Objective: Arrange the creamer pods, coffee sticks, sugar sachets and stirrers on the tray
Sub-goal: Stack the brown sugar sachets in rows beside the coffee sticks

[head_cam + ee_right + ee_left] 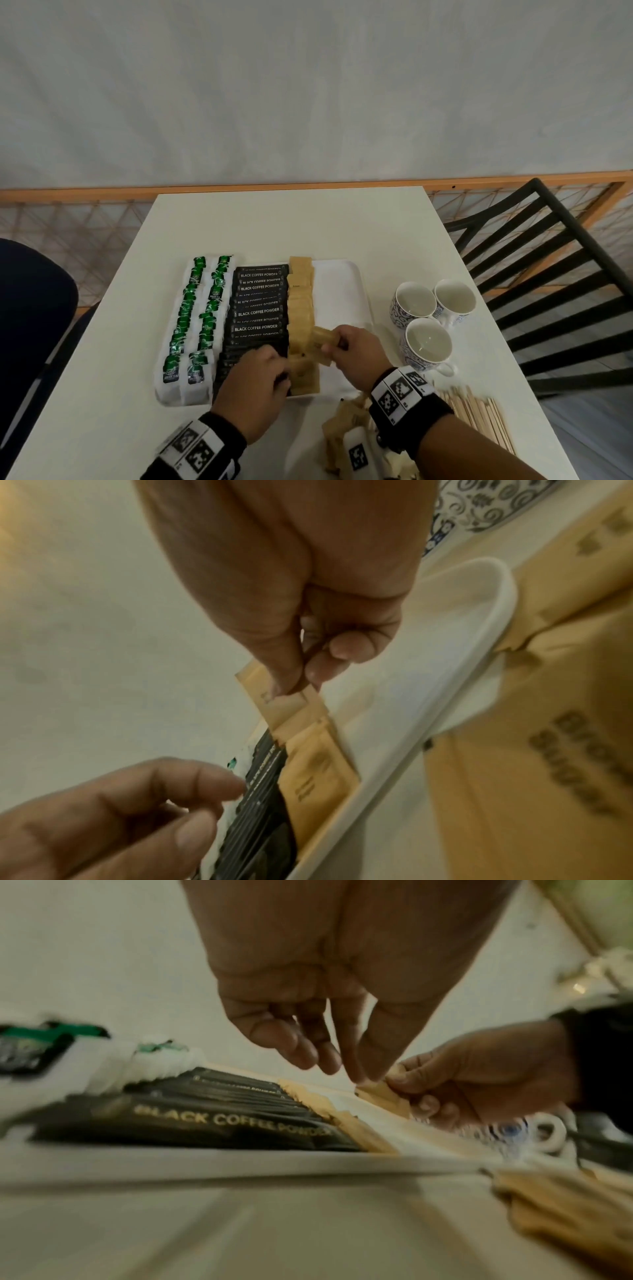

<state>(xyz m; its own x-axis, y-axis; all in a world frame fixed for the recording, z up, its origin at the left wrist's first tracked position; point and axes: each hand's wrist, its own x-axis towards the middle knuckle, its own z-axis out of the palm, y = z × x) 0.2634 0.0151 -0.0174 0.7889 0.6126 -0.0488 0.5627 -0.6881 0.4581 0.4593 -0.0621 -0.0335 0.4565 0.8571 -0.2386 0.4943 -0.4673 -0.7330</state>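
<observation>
Sugar sachets: I am pinching a few brown sugar sachets [321, 343] between the thumb and fingertips of my right hand [356, 356], holding them just above the near end of the brown row [300, 308] on the tray [346, 284].
Key relation: the row is running away from me along the tray, and the held sachets are lying just right of it and a little above, so I judge the next move to be a short drop down and left onto its near end.
Left hand: my left hand [255, 390] is resting over the near end of the black coffee sticks [258, 310], its fingertips reaching to the sachet row; from its wrist view the fingers are hanging loosely curled and gripping nothing.
Nearer hand: the right one, already carrying the load.
Rest of tray: green-topped creamer pods [195, 329] are sitting in two columns at the left; the strip right of the sachets is bare.
Off the tray: more sachets [342, 428] are lying under my right wrist, wooden stirrers [479, 418] are waiting to the right, and three cups [428, 318] are standing beyond them.
</observation>
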